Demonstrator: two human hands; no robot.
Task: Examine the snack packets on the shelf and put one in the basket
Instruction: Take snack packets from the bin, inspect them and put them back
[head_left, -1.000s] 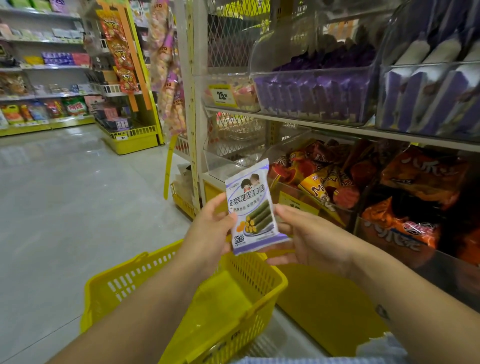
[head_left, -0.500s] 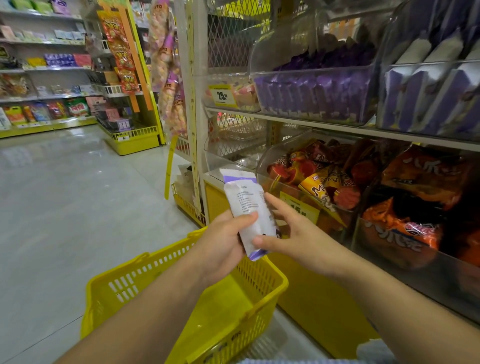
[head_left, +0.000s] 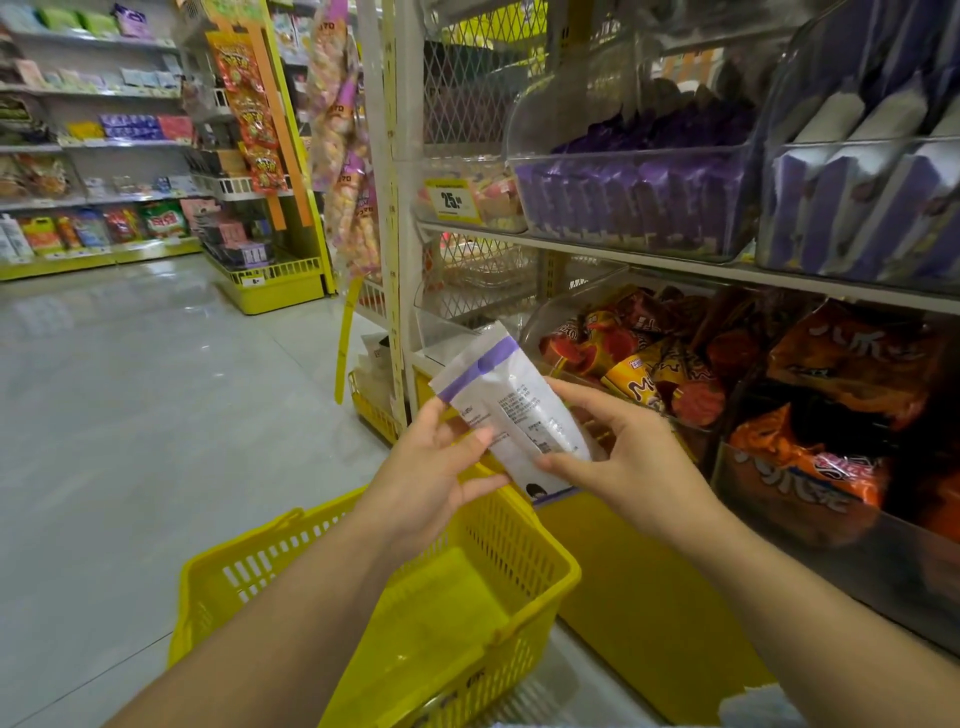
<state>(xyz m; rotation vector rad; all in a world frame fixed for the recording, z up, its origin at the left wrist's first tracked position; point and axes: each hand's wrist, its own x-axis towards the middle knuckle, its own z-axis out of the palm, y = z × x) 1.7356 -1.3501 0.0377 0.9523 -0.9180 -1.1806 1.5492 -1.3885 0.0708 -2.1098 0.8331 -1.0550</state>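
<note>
A white snack packet with purple bands is held between both hands, its printed back side turned toward me, tilted up to the left. My left hand pinches its left edge with thumb and fingers. My right hand grips its lower right side. Directly below the hands a yellow plastic basket hangs from my left forearm; nothing shows inside it. Right of the hands the shelf carries clear bins of purple-and-white packets above and red and orange snack bags below.
A white and yellow shelf upright stands just beyond the packet, with hanging snack strips beside it. Grey tiled aisle floor stretches left. More stocked shelves line the far wall. A yellow base panel runs under the shelf.
The packet has been flipped from its picture front to its printed back and tilted over to the left. Both hands shifted their grip around it and stayed above the basket.
</note>
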